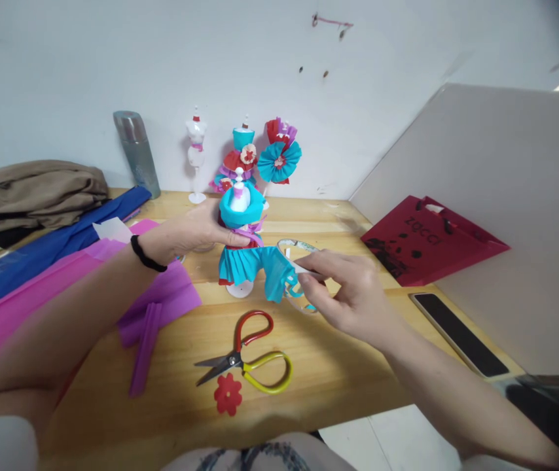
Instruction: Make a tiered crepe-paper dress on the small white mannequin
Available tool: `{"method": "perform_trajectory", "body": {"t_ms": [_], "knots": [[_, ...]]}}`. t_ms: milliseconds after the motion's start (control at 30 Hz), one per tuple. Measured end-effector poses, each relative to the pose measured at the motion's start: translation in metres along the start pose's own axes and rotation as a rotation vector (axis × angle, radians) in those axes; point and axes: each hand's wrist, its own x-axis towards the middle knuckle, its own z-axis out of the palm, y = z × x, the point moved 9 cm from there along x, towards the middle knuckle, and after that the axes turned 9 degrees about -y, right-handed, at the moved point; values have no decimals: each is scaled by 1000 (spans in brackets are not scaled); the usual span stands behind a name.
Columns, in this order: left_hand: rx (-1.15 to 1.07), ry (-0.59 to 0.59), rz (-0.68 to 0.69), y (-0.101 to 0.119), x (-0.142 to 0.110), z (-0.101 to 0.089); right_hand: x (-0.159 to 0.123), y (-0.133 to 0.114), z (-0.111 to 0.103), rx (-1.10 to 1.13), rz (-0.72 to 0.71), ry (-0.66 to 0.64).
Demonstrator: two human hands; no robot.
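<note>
My left hand (199, 226) is closed round the waist of a small white dress-form mannequin (241, 198), its thumb across the front. The form wears a turquoise crepe paper collar (233, 217), a purple ribbon (251, 231) and a pleated turquoise skirt (237, 265) over red. From the skirt's right side a turquoise crepe paper strip (277, 273) runs to my right hand (341, 288). Thumb and fingers pinch a white piece, perhaps tape backing, at the strip's end. Behind these fingers lies a tape roll (292, 244), partly hidden.
Open scissors (233, 360) and a red paper flower (228, 394) lie in front. Purple crepe paper (174, 301) spreads at left. Behind stand a bare mannequin (196, 154), decorated ones (243, 137) and a bottle (137, 154). A red bag (431, 239) and a phone (461, 333) are right.
</note>
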Motion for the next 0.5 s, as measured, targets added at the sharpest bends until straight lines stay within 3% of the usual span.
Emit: {"method": "perform_trajectory", "body": {"t_ms": [100, 233, 500], "knots": [[-59, -66, -45, -5, 0, 3, 2, 6, 0, 50, 24, -10], [-83, -36, -73, -12, -3, -3, 2, 13, 2, 71, 63, -37], [28, 123, -15, -16, -5, -17, -3, 21, 6, 53, 81, -57]]}}
